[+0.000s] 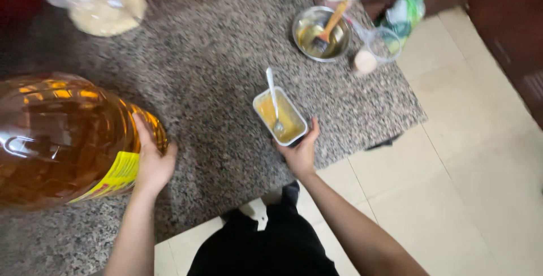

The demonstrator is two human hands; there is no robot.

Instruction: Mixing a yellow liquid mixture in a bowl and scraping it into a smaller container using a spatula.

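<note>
The left hand [151,163] lies flat, fingers spread, against the oil bottle [62,137] at the desk's left, while right-hand [300,151] fingers pinch the tub [281,116], spoon [274,98] pointing away.

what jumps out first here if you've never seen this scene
The big oil bottle fills the left edge, amber and glossy, with the left hand flat against its side. At centre the right hand holds a small tub of yellow liquid with a white spoon in it. Farther back on the granite counter sits a steel bowl with a brush.
</note>
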